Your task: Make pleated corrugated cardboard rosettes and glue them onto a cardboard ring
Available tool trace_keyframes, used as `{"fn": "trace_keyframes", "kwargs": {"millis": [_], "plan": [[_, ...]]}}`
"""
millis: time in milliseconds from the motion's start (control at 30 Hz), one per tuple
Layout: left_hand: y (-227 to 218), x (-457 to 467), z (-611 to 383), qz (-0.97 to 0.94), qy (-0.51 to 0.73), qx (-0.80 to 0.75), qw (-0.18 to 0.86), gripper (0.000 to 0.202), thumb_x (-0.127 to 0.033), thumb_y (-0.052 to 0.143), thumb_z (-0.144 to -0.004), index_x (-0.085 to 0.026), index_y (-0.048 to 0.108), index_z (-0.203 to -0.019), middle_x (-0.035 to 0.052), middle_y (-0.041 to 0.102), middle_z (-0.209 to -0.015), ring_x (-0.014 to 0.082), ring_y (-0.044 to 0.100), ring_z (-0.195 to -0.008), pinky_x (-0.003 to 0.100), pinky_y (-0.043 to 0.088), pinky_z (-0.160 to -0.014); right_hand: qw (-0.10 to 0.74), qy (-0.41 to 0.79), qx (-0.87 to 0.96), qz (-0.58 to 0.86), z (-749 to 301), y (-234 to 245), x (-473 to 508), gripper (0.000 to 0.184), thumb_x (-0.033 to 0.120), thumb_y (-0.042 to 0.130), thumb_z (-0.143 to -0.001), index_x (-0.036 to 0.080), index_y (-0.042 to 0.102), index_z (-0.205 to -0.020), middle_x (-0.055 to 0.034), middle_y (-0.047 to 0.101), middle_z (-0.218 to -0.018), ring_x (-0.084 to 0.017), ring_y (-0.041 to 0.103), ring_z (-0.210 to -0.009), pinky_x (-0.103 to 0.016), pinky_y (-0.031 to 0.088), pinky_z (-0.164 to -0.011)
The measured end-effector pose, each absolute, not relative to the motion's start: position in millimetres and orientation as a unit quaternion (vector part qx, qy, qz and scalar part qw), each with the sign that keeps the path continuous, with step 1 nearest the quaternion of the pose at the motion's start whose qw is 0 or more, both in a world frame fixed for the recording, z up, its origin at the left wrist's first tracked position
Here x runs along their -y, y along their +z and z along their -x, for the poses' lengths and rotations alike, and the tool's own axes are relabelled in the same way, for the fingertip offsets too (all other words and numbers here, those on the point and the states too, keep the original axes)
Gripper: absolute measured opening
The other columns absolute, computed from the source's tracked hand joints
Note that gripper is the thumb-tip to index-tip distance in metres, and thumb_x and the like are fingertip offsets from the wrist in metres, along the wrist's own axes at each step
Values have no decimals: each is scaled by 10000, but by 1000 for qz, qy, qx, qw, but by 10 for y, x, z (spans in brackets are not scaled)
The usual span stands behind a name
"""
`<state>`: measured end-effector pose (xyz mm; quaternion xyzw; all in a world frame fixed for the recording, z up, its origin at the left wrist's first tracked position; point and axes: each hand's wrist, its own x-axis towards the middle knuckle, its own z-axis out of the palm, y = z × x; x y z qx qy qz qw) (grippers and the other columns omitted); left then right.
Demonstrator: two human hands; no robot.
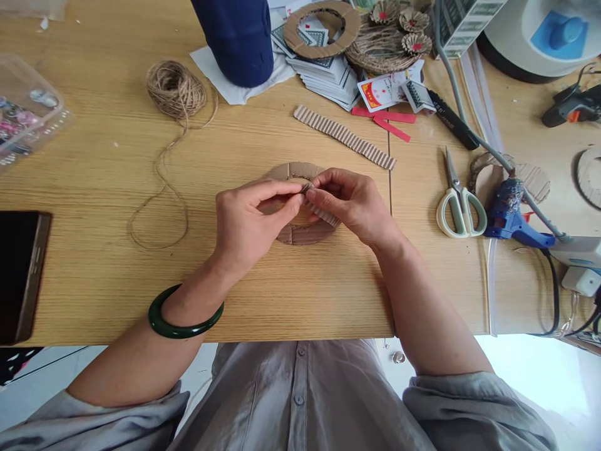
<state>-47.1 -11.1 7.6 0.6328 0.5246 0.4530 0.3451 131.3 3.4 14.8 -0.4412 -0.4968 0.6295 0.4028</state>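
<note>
Between my two hands is a corrugated cardboard strip [323,213], its far end pinched and bent at the fingertips. My left hand [256,216] grips that end between thumb and forefinger. Thumb and fingers of my right hand [354,203] close on the same strip, close beside the left fingertips. Part of the strip is hidden by the fingers. Beneath both hands a flat cardboard ring [300,235] lies on the wooden table [263,294]. A second corrugated strip [345,136] rests flat just beyond my right hand.
Left of my hands are a twine ball [176,89] with a loose tail, a plastic box [28,113] and a phone [21,275]. Scissors [457,203] and a blue glue gun [511,216] with cables lie right. Playing cards [328,78], another ring [293,31] and a marker [453,119] are behind.
</note>
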Motion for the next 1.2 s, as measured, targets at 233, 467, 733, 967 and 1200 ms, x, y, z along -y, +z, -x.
{"fn": "trace_keyframes", "kwargs": {"millis": [233, 467, 733, 967, 1200], "plan": [[85, 99, 465, -601, 443, -546, 380, 146, -207, 812, -767, -299, 821, -880, -7, 815, -913, 207, 771, -818, 332, 641, -795, 419, 614, 514, 428, -1312, 90, -33, 326, 486, 808, -785, 204, 645, -776, 5, 657, -755, -124, 624, -664, -265, 552, -635], [148, 87, 503, -624, 420, -529, 393, 126, -195, 791, -775, -253, 829, -881, -2, 820, -882, 176, 771, -786, 261, 633, -748, 407, 606, 570, 378, -1373, 40, -69, 368, 505, 783, -813, 165, 646, -845, 10, 634, -737, -104, 575, -653, -234, 484, -593], [103, 69, 519, -638, 374, -532, 411, 144, -252, 795, -783, -232, 832, -921, 22, 823, -928, 186, 772, -809, 265, 633, -764, 395, 515, 662, 375, -1460, 52, -75, 303, 430, 713, -901, 162, 640, -781, 22, 566, -727, -84, 472, -648, -219, 374, -565], [147, 71, 528, -659, 372, -522, 394, 77, -255, 771, -802, -223, 826, -844, 2, 815, -833, 159, 751, -729, 213, 594, -689, 371, 550, 646, 378, -1476, 43, -92, 369, 513, 711, -884, 153, 673, -815, 17, 594, -710, -91, 485, -640, -230, 375, -568], [173, 86, 507, -624, 434, -529, 378, 107, -265, 757, -824, -188, 815, -871, 8, 800, -781, 142, 730, -694, 202, 558, -658, 374, 596, 579, 410, -1422, 82, -73, 443, 582, 776, -794, 155, 685, -872, -7, 671, -740, -115, 585, -665, -250, 469, -620]]}}
